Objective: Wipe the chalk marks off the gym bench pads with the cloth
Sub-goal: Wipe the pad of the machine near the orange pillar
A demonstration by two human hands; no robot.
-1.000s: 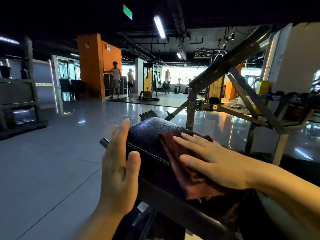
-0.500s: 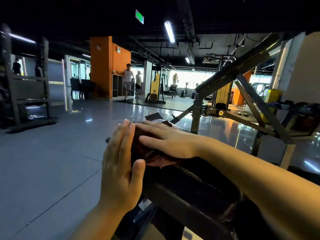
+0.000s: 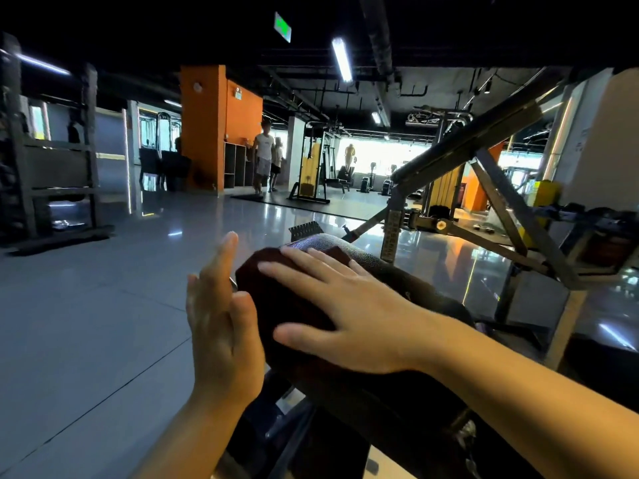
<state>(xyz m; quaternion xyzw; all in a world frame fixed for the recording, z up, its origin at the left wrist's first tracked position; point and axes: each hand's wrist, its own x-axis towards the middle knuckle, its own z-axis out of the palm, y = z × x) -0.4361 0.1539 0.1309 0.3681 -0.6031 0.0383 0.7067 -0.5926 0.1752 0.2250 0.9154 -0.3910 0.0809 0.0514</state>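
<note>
Flat and spread, the right hand (image 3: 349, 316) presses the dark red cloth (image 3: 276, 299) down onto the bench pad (image 3: 366, 262); its fingers lie straight and fan toward the pad's far end, so nothing is pinched, only pushed. That open palm likely spreads the load across the cloth, which suits a scrubbing stroke along the rounded black vinyl. Just to the left of that pressing hand, the left hand (image 3: 221, 326) stands on edge against the pad's side, fingers straight and pointing away, thumb laid near the cloth's edge. It seems placed there to steady the pad and to keep the cloth from sliding off the curved side. The cloth drapes over the pad's top and down its left flank, under the right hand and touching the left. No chalk marks are clear on the visible vinyl; the lighting is too dim to tell.

Count: 2 hands, 1 cloth, 1 pad in reach. Beyond the pressing hand, a slanted metal frame (image 3: 484, 133) rises to the right, and 2 people (image 3: 266, 157) stand far off by an orange pillar (image 3: 214, 126).
</note>
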